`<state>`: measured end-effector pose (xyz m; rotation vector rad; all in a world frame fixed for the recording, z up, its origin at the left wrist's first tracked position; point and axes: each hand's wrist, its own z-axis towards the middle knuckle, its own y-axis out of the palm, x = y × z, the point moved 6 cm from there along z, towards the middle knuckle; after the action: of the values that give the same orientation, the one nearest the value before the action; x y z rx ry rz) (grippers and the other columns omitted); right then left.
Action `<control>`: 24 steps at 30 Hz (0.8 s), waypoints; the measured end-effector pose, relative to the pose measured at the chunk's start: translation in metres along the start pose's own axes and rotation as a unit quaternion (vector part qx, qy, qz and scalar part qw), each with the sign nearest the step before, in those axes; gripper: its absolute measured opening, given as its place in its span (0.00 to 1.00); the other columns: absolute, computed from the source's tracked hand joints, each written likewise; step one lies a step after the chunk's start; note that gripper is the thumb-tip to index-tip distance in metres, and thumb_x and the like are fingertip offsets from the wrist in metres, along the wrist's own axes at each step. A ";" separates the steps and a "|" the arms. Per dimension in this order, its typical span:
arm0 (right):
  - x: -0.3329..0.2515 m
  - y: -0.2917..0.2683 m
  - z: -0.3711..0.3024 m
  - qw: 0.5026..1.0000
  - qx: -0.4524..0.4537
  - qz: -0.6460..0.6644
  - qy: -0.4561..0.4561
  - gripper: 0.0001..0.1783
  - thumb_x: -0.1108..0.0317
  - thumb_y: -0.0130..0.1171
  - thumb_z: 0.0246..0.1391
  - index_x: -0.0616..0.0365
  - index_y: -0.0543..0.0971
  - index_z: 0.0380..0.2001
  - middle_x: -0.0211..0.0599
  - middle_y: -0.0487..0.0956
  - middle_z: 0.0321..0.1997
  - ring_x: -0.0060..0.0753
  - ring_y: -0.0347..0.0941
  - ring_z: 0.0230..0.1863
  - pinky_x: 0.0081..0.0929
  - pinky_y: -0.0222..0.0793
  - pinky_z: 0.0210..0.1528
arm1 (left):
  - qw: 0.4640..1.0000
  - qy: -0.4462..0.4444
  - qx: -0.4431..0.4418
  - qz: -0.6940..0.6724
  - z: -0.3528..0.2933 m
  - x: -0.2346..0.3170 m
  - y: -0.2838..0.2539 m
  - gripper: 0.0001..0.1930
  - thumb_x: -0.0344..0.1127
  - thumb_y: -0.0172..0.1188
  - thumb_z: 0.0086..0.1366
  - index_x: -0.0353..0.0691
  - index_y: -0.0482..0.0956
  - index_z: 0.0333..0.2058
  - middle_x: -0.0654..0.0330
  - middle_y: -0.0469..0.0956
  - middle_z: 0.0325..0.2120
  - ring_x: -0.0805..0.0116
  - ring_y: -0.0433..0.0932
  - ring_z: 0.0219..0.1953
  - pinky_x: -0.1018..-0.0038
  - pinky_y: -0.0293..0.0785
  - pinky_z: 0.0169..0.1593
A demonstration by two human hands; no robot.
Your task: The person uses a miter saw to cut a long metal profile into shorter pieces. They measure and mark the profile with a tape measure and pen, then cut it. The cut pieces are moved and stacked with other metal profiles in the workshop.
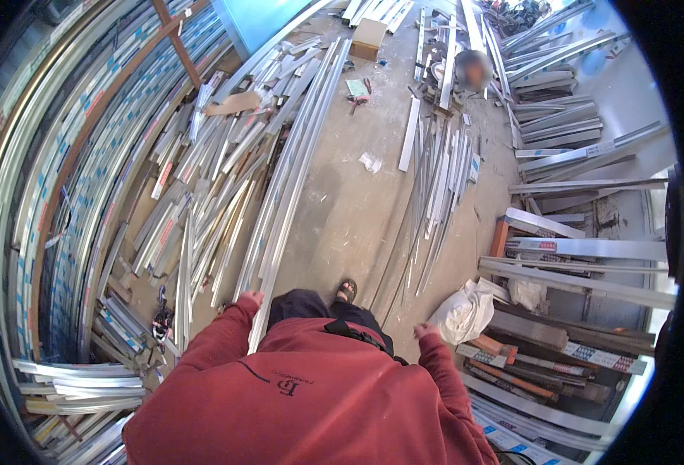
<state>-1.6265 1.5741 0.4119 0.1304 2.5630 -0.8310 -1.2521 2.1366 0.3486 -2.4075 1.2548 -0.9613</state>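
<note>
My left hand (252,297), at the end of a red sleeve, hangs just above or beside the long silver metal profiles (295,167) lying on the floor to my left; contact between them cannot be made out. On the other side, my right hand (426,331) hangs low by a white sack (464,312), apart from it as far as I can see. Both hands are small and blurred, so their fingers do not show clearly. Nothing large sticks out of either hand.
Loose metal offcuts (226,155) cover the floor at left, beside racks of long profiles (117,147). A thinner bundle of strips (439,182) lies ahead right. Stacked bars (582,263) jut out along the right wall. A cardboard box (368,39) stands farther ahead.
</note>
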 end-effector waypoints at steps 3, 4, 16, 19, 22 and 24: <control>-0.096 -0.079 0.086 0.993 0.043 -0.070 -0.080 0.21 0.57 0.60 0.48 0.64 0.83 0.38 0.47 0.83 0.28 0.37 0.80 0.31 0.34 0.76 0.38 | 0.981 -0.109 -0.079 -0.137 -0.007 0.014 0.022 0.20 0.48 0.57 0.63 0.35 0.80 0.41 0.56 0.82 0.31 0.65 0.81 0.28 0.71 0.78 0.32; -0.126 -0.104 0.114 0.992 0.055 -0.071 -0.084 0.22 0.56 0.60 0.48 0.65 0.83 0.38 0.49 0.83 0.30 0.38 0.81 0.33 0.34 0.76 0.41 | 0.987 -0.100 -0.076 -0.104 -0.008 0.040 0.027 0.21 0.49 0.54 0.64 0.34 0.80 0.41 0.53 0.82 0.31 0.64 0.81 0.28 0.69 0.79 0.32; -0.307 -0.135 0.288 0.992 -0.051 -0.100 -0.063 0.18 0.59 0.60 0.52 0.66 0.82 0.33 0.37 0.82 0.25 0.31 0.77 0.22 0.29 0.74 0.27 | 0.972 -0.062 -0.062 -0.220 0.222 0.349 -0.016 0.18 0.50 0.52 0.67 0.40 0.78 0.39 0.60 0.81 0.31 0.69 0.78 0.26 0.69 0.73 0.25; -0.342 -0.140 0.308 0.997 -0.066 -0.035 -0.030 0.18 0.59 0.60 0.53 0.66 0.82 0.34 0.39 0.82 0.25 0.31 0.77 0.21 0.29 0.74 0.26 | 0.985 0.013 -0.031 -0.169 0.294 0.429 -0.061 0.18 0.51 0.53 0.68 0.41 0.77 0.40 0.62 0.79 0.28 0.72 0.76 0.25 0.74 0.72 0.24; -0.370 -0.159 0.343 0.997 -0.058 0.022 0.037 0.19 0.59 0.60 0.49 0.66 0.82 0.36 0.38 0.82 0.25 0.27 0.76 0.21 0.28 0.74 0.28 | 0.964 0.026 -0.014 -0.264 0.340 0.540 -0.082 0.17 0.51 0.53 0.68 0.41 0.77 0.40 0.63 0.78 0.28 0.74 0.75 0.24 0.75 0.71 0.24; -0.399 -0.176 0.376 0.995 -0.087 -0.051 0.012 0.18 0.59 0.60 0.49 0.66 0.82 0.33 0.38 0.81 0.23 0.29 0.77 0.21 0.29 0.74 0.28 | 0.959 0.040 -0.016 -0.281 0.372 0.595 -0.090 0.17 0.51 0.53 0.68 0.42 0.77 0.39 0.64 0.78 0.27 0.75 0.74 0.23 0.76 0.70 0.23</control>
<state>-1.1636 1.2317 0.4091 -0.0446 2.6699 -0.6424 -0.7064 1.6865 0.3751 -2.8410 0.6021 -1.1926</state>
